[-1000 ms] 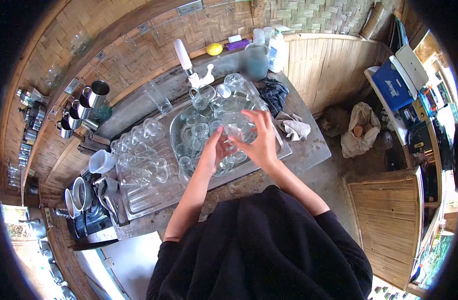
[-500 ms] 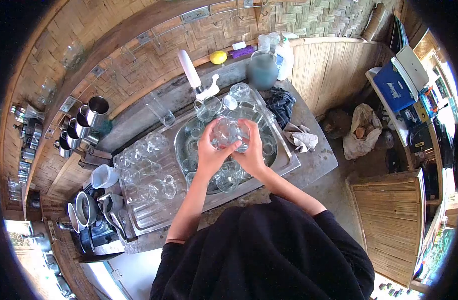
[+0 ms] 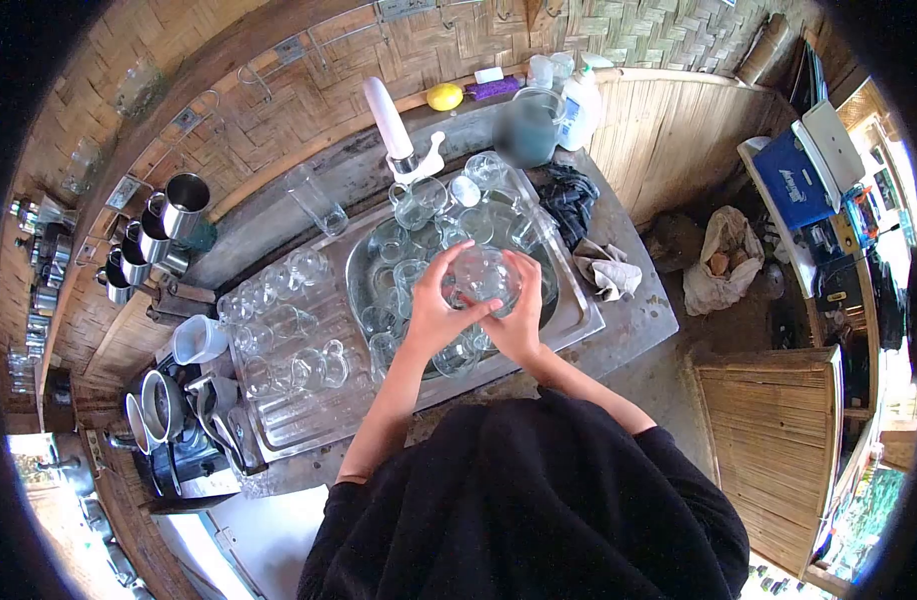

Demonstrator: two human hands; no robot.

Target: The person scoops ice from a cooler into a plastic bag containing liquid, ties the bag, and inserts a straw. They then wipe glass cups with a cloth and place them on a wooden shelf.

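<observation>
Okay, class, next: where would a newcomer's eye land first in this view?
Probably on the round clear glass held between the left hand and right hand, above a sink crowded with glassware. Next might come the bright yellow object on the ledge behind the sink, then the blue box at the far right.

a kitchen, shown by the sink [image 3: 593,322], faucet [image 3: 389,118], pans [image 3: 162,403] and hanging metal mugs [image 3: 185,200].

Steel mugs [image 3: 181,222] hang left of my left grip [image 3: 439,312]; a blue cooler [image 3: 791,185] sits right of my right grip [image 3: 519,318].
</observation>
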